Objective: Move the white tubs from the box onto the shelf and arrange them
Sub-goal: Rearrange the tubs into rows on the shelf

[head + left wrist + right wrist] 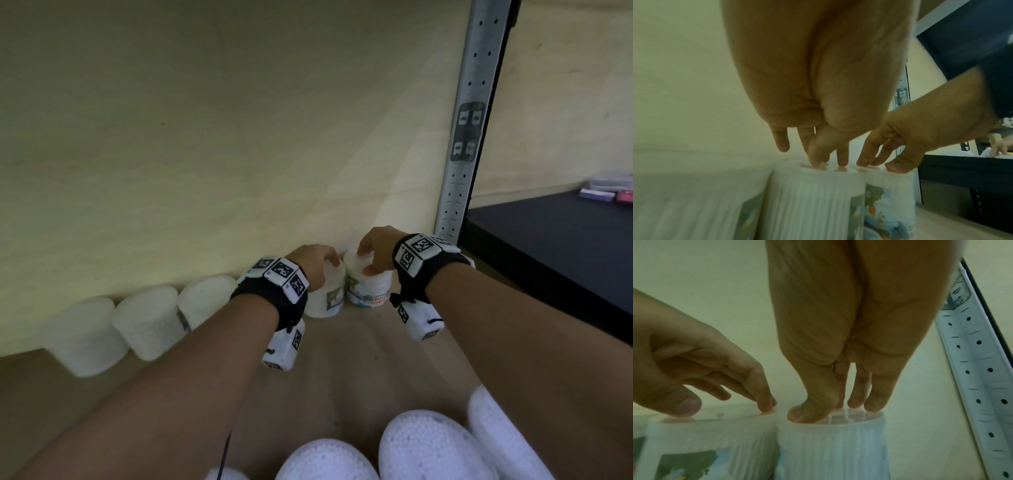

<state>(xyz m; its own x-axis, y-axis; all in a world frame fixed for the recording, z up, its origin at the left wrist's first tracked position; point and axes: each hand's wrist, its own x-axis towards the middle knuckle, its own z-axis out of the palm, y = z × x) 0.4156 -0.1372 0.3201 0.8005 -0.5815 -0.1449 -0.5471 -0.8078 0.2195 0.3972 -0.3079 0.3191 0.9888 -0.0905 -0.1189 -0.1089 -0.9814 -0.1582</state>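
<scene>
Several white ribbed tubs stand in a row along the back wall of the shelf [359,359]. My left hand [318,263] rests its fingertips [842,162] on the lid of one labelled tub [325,294] [807,203]. Right beside it stands the last tub [370,287] [834,451], with a blue label. My right hand [375,250] sets thumb and fingertips [873,407] on top of that tub's lid. Both tubs stand upright on the shelf and touch each other. More white tubs [428,445] lie close below me.
Three further tubs [147,325] continue the row to the left. A perforated metal upright [469,120] stands just right of the last tub. Beyond it is a dark shelf [548,240] with small purple and pink packs [596,195].
</scene>
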